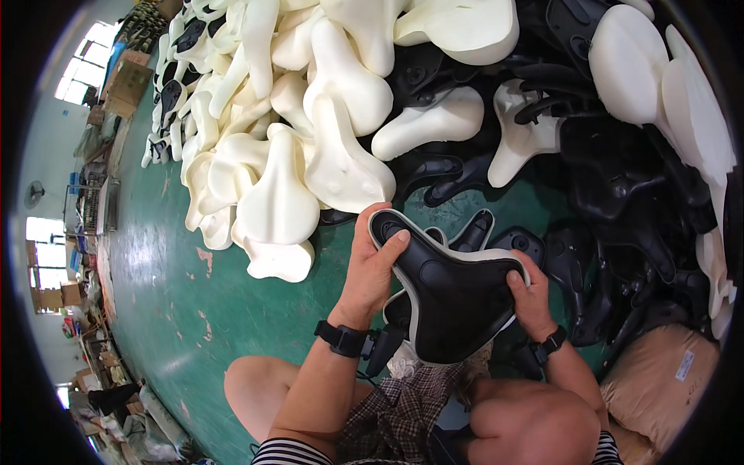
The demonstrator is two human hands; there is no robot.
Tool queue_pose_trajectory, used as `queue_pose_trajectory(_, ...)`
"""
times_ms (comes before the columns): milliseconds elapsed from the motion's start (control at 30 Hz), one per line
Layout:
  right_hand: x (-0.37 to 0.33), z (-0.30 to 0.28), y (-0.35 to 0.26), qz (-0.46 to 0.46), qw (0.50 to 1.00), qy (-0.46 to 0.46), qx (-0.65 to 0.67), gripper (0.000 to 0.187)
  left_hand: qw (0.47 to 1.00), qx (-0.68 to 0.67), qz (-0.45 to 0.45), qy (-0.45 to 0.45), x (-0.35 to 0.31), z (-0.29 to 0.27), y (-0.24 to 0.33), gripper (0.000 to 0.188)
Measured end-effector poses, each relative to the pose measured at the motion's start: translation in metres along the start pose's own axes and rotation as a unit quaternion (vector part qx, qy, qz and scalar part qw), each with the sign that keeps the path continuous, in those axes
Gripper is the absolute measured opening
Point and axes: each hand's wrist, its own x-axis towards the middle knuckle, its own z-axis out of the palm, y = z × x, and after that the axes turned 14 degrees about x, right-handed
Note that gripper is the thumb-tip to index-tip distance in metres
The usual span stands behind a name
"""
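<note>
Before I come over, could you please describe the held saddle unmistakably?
Find the cream pile on the green floor. At its lower right, left hand and right hand grip the saddle; its broad black, pale-rimmed face partly hides similar neighbours.

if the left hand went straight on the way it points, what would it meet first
Probably the cream saddle-shaped pad just beyond the left hand, though depth is unclear and the pad may lie lower.

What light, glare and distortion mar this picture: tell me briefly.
Head view: windows at left blown out; green floor carries faint sheen; left wall curves along the rim; white seat pads bright; dark pile at right loses detail; held saddle piece looks sharp.
</note>
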Motion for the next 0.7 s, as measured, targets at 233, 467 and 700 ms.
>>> queue_pose_trajectory(233, 0.008, 0.013, -0.002, 0.07, 0.98, -0.005, 0.184, 0.051, 0.991, -0.117, -0.005, 0.062, 0.003, -0.008, -0.017, 0.049)
queue_pose_trajectory(467, 0.01, 0.007, 0.026, 0.102, 0.983, 0.105, 0.114, 0.053, 0.979, -0.169, -0.058, 0.101, 0.003, -0.006, -0.022, 0.032)
queue_pose_trajectory(700, 0.005, 0.006, 0.032, 0.042, 0.992, 0.091, 0.075, 0.048, 0.978, -0.127, -0.092, 0.138, 0.003, -0.002, -0.012, 0.045)
